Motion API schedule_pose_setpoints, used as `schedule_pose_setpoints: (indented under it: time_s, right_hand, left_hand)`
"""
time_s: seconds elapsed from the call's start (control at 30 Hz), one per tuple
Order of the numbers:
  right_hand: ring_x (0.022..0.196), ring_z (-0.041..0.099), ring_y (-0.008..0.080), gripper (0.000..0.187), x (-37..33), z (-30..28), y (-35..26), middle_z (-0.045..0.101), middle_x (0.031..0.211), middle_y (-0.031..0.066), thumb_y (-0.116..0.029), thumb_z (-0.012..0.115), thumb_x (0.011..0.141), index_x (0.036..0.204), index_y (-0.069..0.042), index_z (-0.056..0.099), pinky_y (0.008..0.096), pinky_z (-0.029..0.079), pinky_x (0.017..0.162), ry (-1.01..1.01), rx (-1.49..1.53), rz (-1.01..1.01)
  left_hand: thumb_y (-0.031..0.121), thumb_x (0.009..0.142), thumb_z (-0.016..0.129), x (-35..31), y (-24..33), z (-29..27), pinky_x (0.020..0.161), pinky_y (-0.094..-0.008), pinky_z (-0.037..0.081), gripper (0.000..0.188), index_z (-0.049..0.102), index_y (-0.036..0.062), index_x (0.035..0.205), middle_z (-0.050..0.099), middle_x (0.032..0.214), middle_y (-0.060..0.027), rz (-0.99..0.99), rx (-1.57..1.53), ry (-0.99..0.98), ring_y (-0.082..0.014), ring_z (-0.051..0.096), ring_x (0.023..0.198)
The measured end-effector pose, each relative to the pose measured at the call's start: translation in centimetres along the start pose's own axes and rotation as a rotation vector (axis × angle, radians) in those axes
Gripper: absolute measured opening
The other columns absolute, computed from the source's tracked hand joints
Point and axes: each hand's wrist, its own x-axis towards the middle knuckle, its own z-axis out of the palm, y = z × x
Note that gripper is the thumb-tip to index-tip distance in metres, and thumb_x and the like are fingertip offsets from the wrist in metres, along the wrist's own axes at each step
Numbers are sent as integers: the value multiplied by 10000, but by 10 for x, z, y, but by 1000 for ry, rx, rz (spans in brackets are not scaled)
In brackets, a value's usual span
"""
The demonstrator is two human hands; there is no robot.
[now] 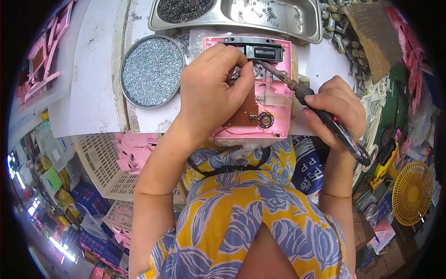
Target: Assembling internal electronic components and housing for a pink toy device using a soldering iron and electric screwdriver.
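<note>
I see left hand [211,86] pinching wires on pink casing [274,123], frame centre | right hand [337,109] clenched on soldering iron [297,88] | casing looks light, rigid, board fragile; hold edges.

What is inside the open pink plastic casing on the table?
Inside the pink plastic casing: a brown circuit board, a small round speaker, red wires and a black rectangular part. The left hand covers its left portion.

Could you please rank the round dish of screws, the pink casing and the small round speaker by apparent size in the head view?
1. Pink plastic casing, partly hidden by the left hand
2. Round metal dish of screws
3. Small round speaker
</note>
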Motion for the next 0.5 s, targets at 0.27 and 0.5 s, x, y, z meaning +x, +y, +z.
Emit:
schedule_pose_setpoints:
  time_s: [0.27,0.5]
  right_hand:
    - [593,545,205,299,-3,-8,-1,629,688,70,8,823,675,951,-1,707,306,419,541,-40,71,29]
    - [591,557,192,262,-9,-10,0,658,705,78,4,803,704,946,28,703,295,418,533,-4,109,45]
  left_hand:
    - [39,813,739,-1,-1,1,494,-261,363,103,642,26,784,550,656,-38,-3,-10,10,-113,461,534]
    - [42,816,745,-1,0,0,496,-254,356,108,642,29,783,552,658,-31,-8,2,-4,-106,460,539]
